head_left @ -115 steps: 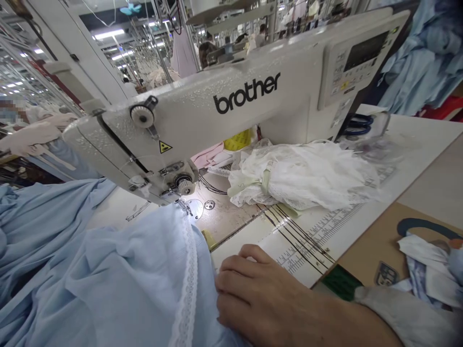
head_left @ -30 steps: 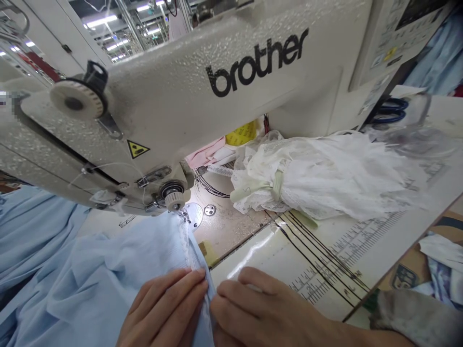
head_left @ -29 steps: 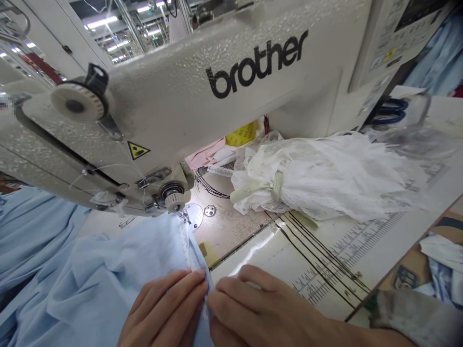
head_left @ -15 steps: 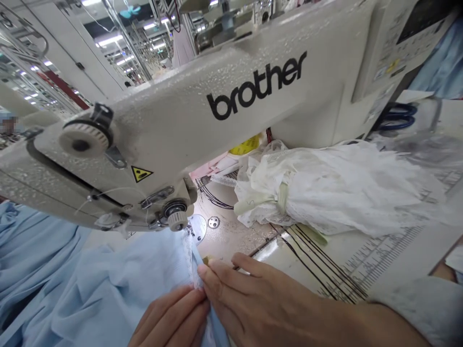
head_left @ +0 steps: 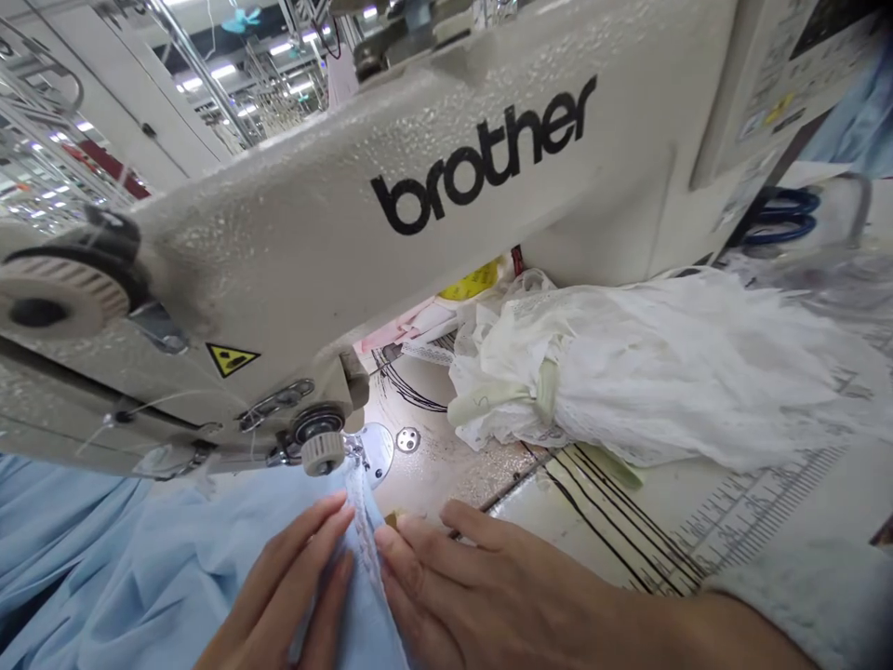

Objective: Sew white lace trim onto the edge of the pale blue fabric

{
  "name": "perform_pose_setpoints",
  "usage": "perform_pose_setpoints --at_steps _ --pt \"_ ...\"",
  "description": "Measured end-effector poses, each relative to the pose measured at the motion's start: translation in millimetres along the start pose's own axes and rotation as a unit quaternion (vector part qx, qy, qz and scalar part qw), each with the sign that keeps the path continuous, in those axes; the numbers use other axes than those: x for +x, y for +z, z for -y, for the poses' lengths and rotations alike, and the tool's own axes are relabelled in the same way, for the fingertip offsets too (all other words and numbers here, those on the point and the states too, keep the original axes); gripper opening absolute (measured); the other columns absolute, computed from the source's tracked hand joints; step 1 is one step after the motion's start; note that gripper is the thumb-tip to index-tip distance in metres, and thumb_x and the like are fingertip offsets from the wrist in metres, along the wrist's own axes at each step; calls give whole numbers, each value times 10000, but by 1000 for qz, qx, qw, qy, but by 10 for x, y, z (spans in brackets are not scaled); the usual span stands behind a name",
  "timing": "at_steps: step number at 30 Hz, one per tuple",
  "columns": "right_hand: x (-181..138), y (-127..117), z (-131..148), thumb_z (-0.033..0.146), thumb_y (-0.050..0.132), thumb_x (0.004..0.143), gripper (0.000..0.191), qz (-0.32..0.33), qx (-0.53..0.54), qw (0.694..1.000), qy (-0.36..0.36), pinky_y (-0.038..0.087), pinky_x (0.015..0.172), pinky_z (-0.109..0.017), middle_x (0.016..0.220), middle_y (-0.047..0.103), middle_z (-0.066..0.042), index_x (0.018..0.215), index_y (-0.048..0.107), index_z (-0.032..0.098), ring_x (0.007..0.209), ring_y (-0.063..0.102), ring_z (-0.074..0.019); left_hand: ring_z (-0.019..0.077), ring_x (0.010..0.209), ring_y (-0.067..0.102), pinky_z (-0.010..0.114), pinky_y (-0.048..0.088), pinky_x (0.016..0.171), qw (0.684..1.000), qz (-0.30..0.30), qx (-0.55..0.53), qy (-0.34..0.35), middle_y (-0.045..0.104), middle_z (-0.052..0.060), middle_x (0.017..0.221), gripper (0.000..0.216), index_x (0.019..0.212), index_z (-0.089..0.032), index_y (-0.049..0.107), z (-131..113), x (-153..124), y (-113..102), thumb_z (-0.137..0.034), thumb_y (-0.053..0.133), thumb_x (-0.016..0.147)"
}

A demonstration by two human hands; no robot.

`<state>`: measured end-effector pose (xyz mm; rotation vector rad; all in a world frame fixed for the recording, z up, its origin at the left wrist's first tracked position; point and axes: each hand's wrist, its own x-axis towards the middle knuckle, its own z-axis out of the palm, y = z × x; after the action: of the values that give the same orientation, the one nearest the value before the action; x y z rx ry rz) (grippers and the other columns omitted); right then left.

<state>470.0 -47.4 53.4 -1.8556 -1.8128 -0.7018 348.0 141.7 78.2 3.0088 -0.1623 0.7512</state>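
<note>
Sewing-machine bed point(head_left: 439, 437) under a Brother machine head point(head_left: 349, 214), factory aisle point(head_left: 230, 93) beyond. Pale blue cloth point(head_left: 160, 568): light, soft, limp, best taken at the hem. Lace trim point(head_left: 363, 530): fine, snag-prone, laid up to the presser foot point(head_left: 355, 453). Left hand point(head_left: 279, 577) and right hand point(head_left: 488, 586) pinched narrowly on the folded edge.

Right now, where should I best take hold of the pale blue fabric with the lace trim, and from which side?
Grip the lace edge of the pale blue fabric from both sides, between the left hand and right hand, which flank it. It rises as a narrow fold leading to the sewing machine's presser foot, so a pinch there probably controls it best.
</note>
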Motion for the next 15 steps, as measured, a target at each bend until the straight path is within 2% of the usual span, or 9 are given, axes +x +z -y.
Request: perform_pose_setpoints --at_steps 5,10,15 --pt "-1 118 -4 94 308 977 350 -23 -4 999 -22 420 842 -331 1152 683 -81 1069 646 101 1044 589 -214 79 1186 559 134 365 1088 995 66 28 61 583 17 1302 332 1269 -173 544 137 69 30 -194 475 946" --pt "-8 108 -20 105 291 991 347 -15 13 1000 -13 423 872 -331 1195 666 -77 1070 628 118 1072 580 -199 68 1168 573 129 356 1089 997 54 15 43 593 8 1289 323 1257 -181 557 144 79 37 -190 479 944" --pt "-1 139 -24 155 399 974 214 -31 9 999 -9 440 852 -347 1240 641 -120 1026 604 123 1115 575 -229 75 1137 602 137 394 1066 999 42 11 22 600 -16 1286 315 1247 -219 566 159 76 43 -204 498 940"
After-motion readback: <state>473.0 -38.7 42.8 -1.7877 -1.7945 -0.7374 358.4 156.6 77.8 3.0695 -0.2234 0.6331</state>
